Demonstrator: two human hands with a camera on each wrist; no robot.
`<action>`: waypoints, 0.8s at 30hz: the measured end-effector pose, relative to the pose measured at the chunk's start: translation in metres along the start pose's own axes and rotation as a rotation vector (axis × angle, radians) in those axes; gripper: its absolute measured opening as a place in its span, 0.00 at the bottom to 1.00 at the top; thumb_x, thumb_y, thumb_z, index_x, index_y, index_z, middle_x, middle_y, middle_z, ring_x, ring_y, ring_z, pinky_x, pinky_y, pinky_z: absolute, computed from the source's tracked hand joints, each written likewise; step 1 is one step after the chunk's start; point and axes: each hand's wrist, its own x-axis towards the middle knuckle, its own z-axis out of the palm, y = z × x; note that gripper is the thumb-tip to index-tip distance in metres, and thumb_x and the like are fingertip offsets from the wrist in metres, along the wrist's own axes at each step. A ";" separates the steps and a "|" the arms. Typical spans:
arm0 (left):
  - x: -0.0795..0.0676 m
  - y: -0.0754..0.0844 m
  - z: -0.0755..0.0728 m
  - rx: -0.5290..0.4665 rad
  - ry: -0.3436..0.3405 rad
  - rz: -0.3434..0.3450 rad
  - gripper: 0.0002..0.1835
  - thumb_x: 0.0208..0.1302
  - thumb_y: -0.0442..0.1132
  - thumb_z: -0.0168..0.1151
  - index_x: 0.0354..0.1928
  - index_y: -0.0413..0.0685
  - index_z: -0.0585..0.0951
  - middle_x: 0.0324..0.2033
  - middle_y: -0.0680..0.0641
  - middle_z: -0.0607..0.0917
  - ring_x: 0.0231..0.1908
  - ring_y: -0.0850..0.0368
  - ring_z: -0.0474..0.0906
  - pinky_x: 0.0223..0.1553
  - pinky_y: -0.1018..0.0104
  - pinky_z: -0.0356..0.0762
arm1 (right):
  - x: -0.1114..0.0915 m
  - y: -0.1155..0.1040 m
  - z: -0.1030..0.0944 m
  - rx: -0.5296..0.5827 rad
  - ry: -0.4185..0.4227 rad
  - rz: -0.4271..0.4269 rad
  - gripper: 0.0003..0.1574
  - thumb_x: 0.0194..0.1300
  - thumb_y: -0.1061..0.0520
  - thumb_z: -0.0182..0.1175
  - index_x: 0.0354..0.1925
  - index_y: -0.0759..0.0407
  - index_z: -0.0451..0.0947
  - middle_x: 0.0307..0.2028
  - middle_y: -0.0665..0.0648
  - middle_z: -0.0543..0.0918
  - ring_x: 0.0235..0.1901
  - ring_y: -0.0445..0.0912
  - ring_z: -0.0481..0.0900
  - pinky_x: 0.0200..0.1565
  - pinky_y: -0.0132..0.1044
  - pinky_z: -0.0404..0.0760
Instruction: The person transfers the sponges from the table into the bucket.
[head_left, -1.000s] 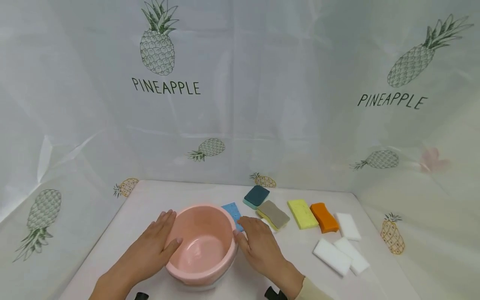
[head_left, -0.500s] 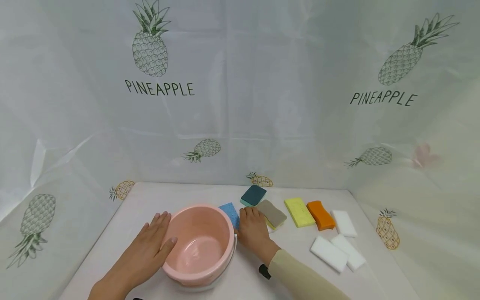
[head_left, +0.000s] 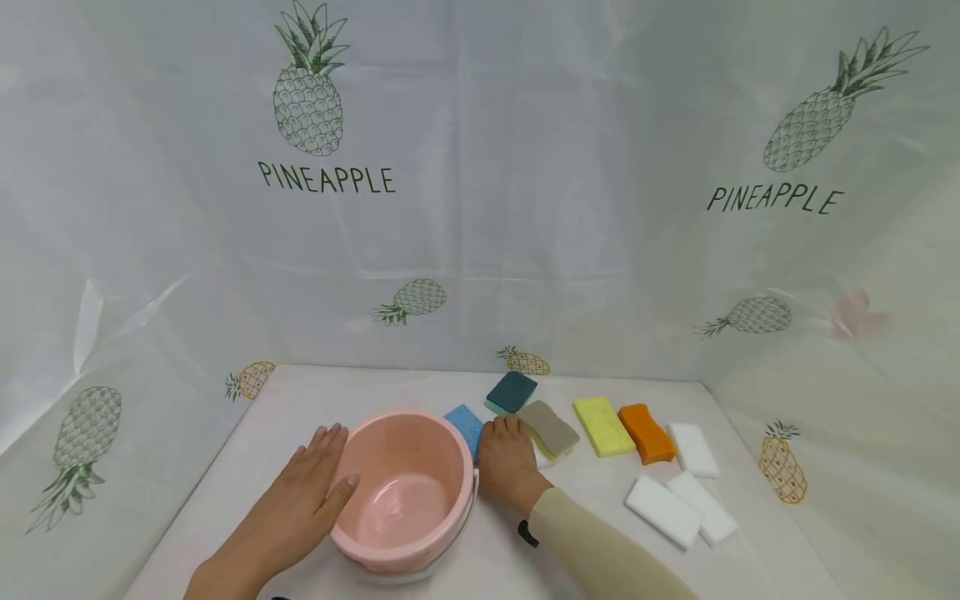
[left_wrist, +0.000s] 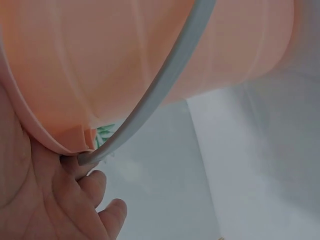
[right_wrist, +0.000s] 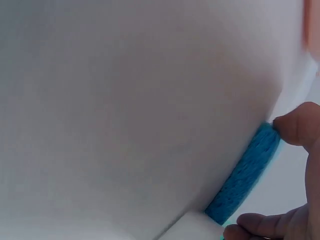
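Note:
A pink bucket (head_left: 401, 492) stands upright on the table, its pale handle (left_wrist: 165, 75) hanging down at the outside. My left hand (head_left: 292, 492) rests along the bucket's left rim, fingers extended and thumb over the edge. Just right of the bucket, my right hand (head_left: 513, 458) is low at the tabletop with its fingers curled. It pinches a blue sponge (right_wrist: 245, 172) across its length, thumb at one end and fingertips at the other. In the head view the hand covers part of this blue sponge (head_left: 465, 427).
Beyond the right hand lie a dark teal sponge (head_left: 512, 392) and a grey-and-yellow sponge (head_left: 550, 429), with a white piece partly under it. Further right are a yellow sponge (head_left: 603, 427), an orange sponge (head_left: 647, 433) and several white sponges (head_left: 665, 510). A pineapple-print curtain (head_left: 540, 208) surrounds the table.
My right hand has left the bucket's right rim, moved down onto the blue sponge and curled its fingers. My left hand has stayed at the rim.

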 end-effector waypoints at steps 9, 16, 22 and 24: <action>0.002 0.003 0.002 -0.008 0.004 0.002 0.38 0.83 0.56 0.49 0.81 0.37 0.61 0.80 0.37 0.63 0.81 0.36 0.56 0.77 0.35 0.59 | 0.006 0.008 0.000 0.010 -0.100 0.049 0.56 0.65 0.21 0.60 0.62 0.69 0.76 0.59 0.66 0.80 0.67 0.62 0.70 0.74 0.59 0.66; 0.001 0.004 0.003 -0.004 0.004 -0.007 0.38 0.83 0.57 0.48 0.81 0.37 0.61 0.81 0.38 0.63 0.81 0.36 0.55 0.77 0.36 0.59 | 0.011 0.011 0.005 0.055 -0.060 0.038 0.54 0.62 0.20 0.63 0.57 0.67 0.75 0.54 0.65 0.80 0.62 0.61 0.73 0.72 0.57 0.70; 0.002 0.006 0.007 -0.016 0.004 -0.014 0.37 0.85 0.57 0.45 0.82 0.38 0.59 0.81 0.38 0.61 0.82 0.37 0.54 0.82 0.44 0.52 | 0.016 0.027 -0.001 0.126 0.136 0.005 0.52 0.60 0.22 0.67 0.50 0.69 0.73 0.47 0.65 0.77 0.54 0.59 0.73 0.64 0.56 0.73; 0.003 0.007 0.009 -0.009 0.016 -0.008 0.37 0.85 0.56 0.45 0.81 0.38 0.60 0.81 0.38 0.62 0.81 0.38 0.55 0.81 0.43 0.54 | 0.016 0.036 -0.007 0.153 0.185 -0.001 0.51 0.59 0.26 0.70 0.51 0.69 0.72 0.47 0.66 0.77 0.54 0.60 0.73 0.65 0.57 0.73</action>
